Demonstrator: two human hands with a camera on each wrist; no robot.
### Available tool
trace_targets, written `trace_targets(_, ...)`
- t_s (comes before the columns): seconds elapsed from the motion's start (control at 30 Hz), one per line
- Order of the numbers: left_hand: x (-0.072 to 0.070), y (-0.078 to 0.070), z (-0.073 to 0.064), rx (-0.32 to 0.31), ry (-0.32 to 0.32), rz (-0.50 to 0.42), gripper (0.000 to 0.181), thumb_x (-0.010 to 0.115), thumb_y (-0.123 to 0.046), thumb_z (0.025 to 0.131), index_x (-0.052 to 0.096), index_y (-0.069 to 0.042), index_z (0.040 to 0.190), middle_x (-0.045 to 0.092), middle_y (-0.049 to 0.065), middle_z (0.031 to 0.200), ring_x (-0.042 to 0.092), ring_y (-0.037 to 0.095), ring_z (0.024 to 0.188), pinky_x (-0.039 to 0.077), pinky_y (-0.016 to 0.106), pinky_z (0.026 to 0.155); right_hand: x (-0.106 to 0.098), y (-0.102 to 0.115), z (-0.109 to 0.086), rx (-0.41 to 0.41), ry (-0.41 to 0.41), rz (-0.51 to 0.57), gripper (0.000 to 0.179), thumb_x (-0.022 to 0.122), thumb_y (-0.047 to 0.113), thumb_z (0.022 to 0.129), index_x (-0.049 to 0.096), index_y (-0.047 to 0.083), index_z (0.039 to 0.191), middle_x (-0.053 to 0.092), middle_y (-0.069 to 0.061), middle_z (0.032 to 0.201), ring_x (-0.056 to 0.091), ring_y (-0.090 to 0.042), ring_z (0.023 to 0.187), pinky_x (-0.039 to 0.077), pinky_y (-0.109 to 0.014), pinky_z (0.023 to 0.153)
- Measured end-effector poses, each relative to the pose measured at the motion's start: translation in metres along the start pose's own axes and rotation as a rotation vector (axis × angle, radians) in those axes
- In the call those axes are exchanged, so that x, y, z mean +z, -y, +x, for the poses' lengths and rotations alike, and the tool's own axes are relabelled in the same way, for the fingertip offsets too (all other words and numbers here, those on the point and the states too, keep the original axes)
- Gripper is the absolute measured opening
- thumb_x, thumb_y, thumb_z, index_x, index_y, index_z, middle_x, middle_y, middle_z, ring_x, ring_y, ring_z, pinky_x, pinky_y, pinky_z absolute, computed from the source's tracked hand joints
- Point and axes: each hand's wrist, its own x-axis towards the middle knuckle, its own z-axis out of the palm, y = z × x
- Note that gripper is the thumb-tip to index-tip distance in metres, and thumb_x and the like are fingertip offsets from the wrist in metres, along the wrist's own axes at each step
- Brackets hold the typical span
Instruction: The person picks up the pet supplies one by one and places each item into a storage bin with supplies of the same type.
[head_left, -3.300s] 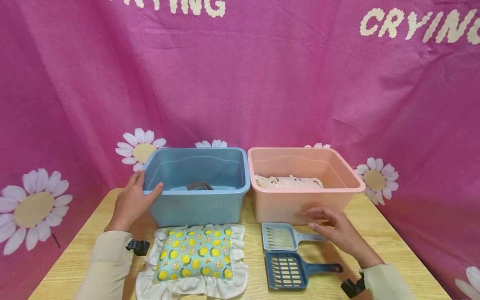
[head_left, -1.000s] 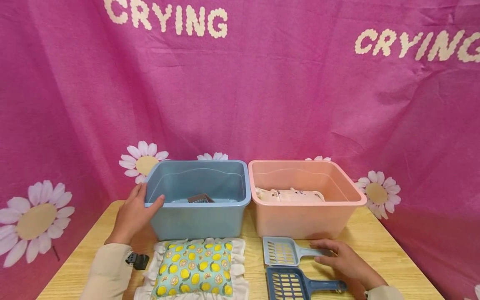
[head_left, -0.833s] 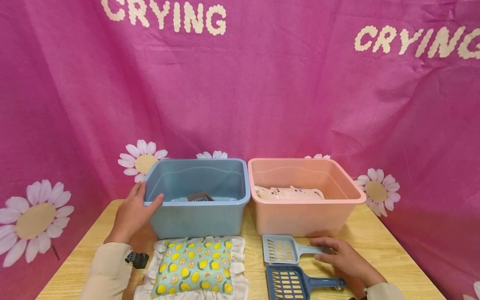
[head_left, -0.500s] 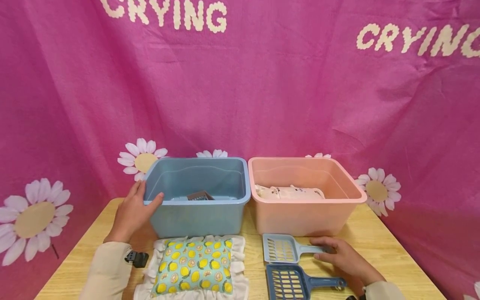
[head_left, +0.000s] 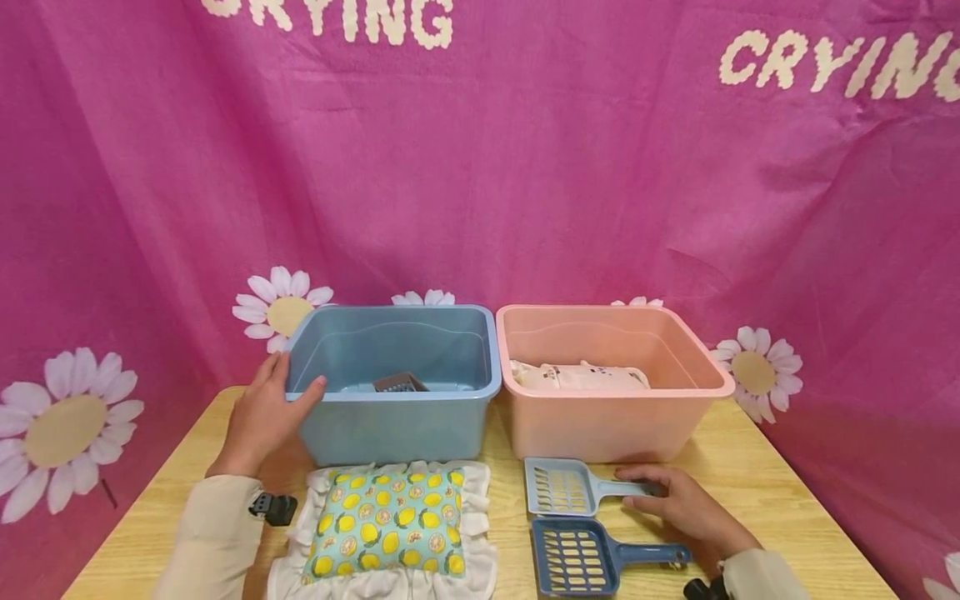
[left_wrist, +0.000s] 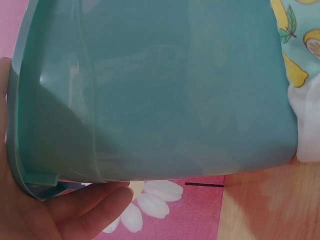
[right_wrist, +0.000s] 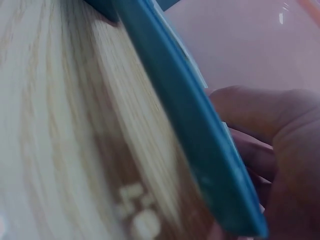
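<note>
My left hand (head_left: 264,414) grips the left front corner of a blue plastic tub (head_left: 393,429), thumb over the front rim. In the left wrist view, fingers (left_wrist: 95,207) bend round the tub's lipped edge. At the right, my right hand (head_left: 686,504) pinches the handle end of a light grey-blue slotted litter scoop (head_left: 592,486), which lies flat on the table. Just in front of it lies a dark blue litter scoop (head_left: 648,553); its handle (right_wrist: 185,110) crosses the right wrist view close up and partly hides the hand.
A pink tub (head_left: 600,429) stands against the blue one and holds a pale printed cloth item (head_left: 577,377). A brown slotted piece (head_left: 400,382) lies inside the blue tub. A frilled lemon-print cushion (head_left: 390,525) lies in front. A pink curtain (head_left: 480,167) hangs behind the table (head_left: 757,475).
The right hand has come down from above the light scoop onto its handle. My left hand stays on the blue tub. The head view has tilted up, then partly back down.
</note>
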Motion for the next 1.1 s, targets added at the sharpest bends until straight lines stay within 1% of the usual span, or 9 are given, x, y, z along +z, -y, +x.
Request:
trace_targets(0.1, -0.0003, 0.0003, 0.0011, -0.005, 0.000, 0.000, 0.088, 0.049, -0.056, 0.093, 0.019, 0.003, 0.151, 0.024, 0.028, 0.151, 0.040, 0.055, 0.123, 0.039, 0.071, 0.090, -0.0001, -0.0006, 0.0027, 0.003, 0.001, 0.002, 0.041, 0.075, 0.028, 0.083, 0.068, 0.010, 0.120, 0.056, -0.011, 0.133, 0.046, -0.031, 0.121, 0.026, -0.064, 0.106)
trace_targets(0.17, 0.0004, 0.0005, 0.0008, -0.006, 0.002, 0.003, 0.088, 0.049, -0.056, 0.093, 0.019, 0.003, 0.151, 0.024, 0.028, 0.151, 0.041, 0.055, 0.123, 0.040, 0.071, 0.090, 0.0002, -0.0021, 0.0033, 0.023, 0.000, 0.014, 0.041, 0.075, 0.029, 0.083, 0.069, 0.011, 0.119, 0.057, -0.010, 0.133, 0.045, -0.031, 0.123, 0.023, -0.066, 0.107)
trace_targets(0.3, 0.0003, 0.0004, 0.0010, -0.007, -0.003, 0.001, 0.087, 0.049, -0.055, 0.093, 0.019, 0.002, 0.151, 0.024, 0.027, 0.151, 0.040, 0.055, 0.124, 0.040, 0.070, 0.090, 0.0003, -0.0029, 0.0044, 0.017, -0.002, 0.023, 0.039, 0.075, 0.029, 0.083, 0.069, 0.012, 0.118, 0.056, -0.010, 0.133, 0.043, -0.033, 0.126, 0.020, -0.066, 0.108)
trace_targets(0.5, 0.0000, -0.0002, 0.0023, 0.004, -0.014, -0.005, 0.086, 0.050, -0.055, 0.093, 0.020, 0.002, 0.151, 0.026, 0.027, 0.151, 0.041, 0.054, 0.123, 0.040, 0.070, 0.090, -0.0004, -0.0021, 0.0064, -0.012, 0.000, 0.002, 0.036, 0.075, 0.029, 0.083, 0.070, 0.014, 0.116, 0.057, -0.009, 0.132, 0.043, -0.034, 0.127, 0.022, -0.065, 0.108)
trace_targets(0.63, -0.0001, -0.0001, 0.0020, -0.004, -0.009, -0.011, 0.086, 0.050, -0.054, 0.093, 0.020, 0.001, 0.152, 0.025, 0.027, 0.151, 0.041, 0.054, 0.123, 0.041, 0.070, 0.089, -0.0008, -0.0013, 0.0067, 0.007, 0.015, 0.022, 0.036, 0.075, 0.029, 0.083, 0.070, 0.014, 0.116, 0.056, -0.009, 0.134, 0.044, -0.033, 0.126, 0.022, -0.066, 0.108)
trace_targets(0.77, -0.0005, -0.0011, 0.0033, -0.012, 0.002, -0.013, 0.087, 0.050, -0.055, 0.093, 0.018, 0.000, 0.152, 0.024, 0.027, 0.152, 0.040, 0.055, 0.124, 0.041, 0.070, 0.088, -0.0012, 0.0001, 0.0071, 0.049, 0.013, 0.055, 0.037, 0.075, 0.031, 0.083, 0.071, 0.016, 0.115, 0.056, -0.006, 0.135, 0.044, -0.030, 0.127, 0.020, -0.066, 0.108)
trace_targets(0.9, -0.0005, -0.0019, 0.0035, -0.008, 0.002, -0.007, 0.086, 0.050, -0.055, 0.093, 0.018, 0.000, 0.152, 0.025, 0.027, 0.151, 0.041, 0.055, 0.123, 0.041, 0.070, 0.088, 0.0000, -0.0006, 0.0067, 0.083, 0.014, 0.085, 0.038, 0.075, 0.031, 0.083, 0.070, 0.015, 0.117, 0.055, -0.006, 0.136, 0.043, -0.029, 0.128, 0.020, -0.066, 0.109)
trace_targets(1.0, -0.0002, -0.0018, 0.0025, -0.010, 0.003, -0.005, 0.086, 0.050, -0.054, 0.093, 0.019, 0.001, 0.152, 0.025, 0.027, 0.150, 0.041, 0.055, 0.123, 0.041, 0.070, 0.088, 0.0004, -0.0014, 0.0061, 0.085, 0.024, 0.091, 0.038, 0.075, 0.031, 0.083, 0.070, 0.015, 0.117, 0.055, -0.006, 0.136, 0.042, -0.030, 0.128, 0.020, -0.066, 0.109)
trace_targets(1.1, 0.0003, -0.0011, 0.0024, -0.013, 0.002, -0.005, 0.087, 0.049, -0.055, 0.093, 0.018, 0.001, 0.152, 0.025, 0.027, 0.151, 0.041, 0.055, 0.123, 0.041, 0.070, 0.088, -0.0007, -0.0009, 0.0059, 0.064, 0.031, 0.076, 0.037, 0.075, 0.031, 0.083, 0.070, 0.015, 0.116, 0.056, -0.007, 0.136, 0.043, -0.031, 0.128, 0.020, -0.066, 0.109)
